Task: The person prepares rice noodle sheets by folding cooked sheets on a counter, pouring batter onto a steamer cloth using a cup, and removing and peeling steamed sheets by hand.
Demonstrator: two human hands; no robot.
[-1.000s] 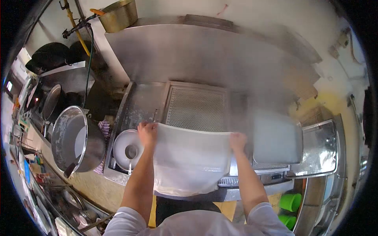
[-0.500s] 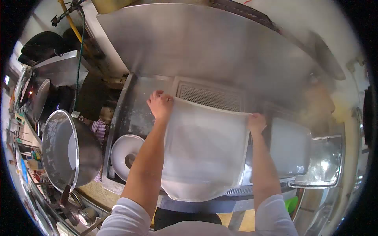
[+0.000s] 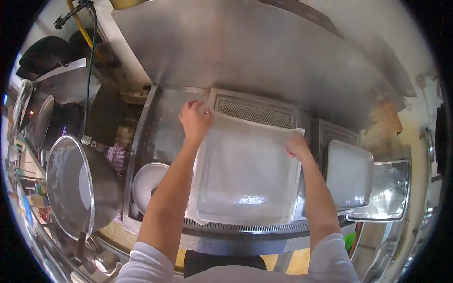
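A thin white cloth (image 3: pixel 247 170) lies flat over the perforated steamer plate (image 3: pixel 255 113), whose holes show along the back. At the cloth's back left corner is my left hand (image 3: pixel 196 120), its fingers bent and closed on the edge. My right hand (image 3: pixel 297 145) is near the back right corner, with that corner lying flat behind it; its fingers are curled over the cloth, and whether they grip it is hidden. A wet shine shows on the front part of the cloth.
A large metal pot (image 3: pixel 106 184) with a handled tool stands at the left. Between it and the cloth is a round pale dish (image 3: pixel 148 184), partly behind my left arm. On the right are a white-covered steamer (image 3: pixel 349 174) and a metal tray (image 3: pixel 389 191).
The cloth, earlier held stretched between both hands, has come down flat over the plate. My right hand has moved inward from the corner. The view has tilted and shifted.
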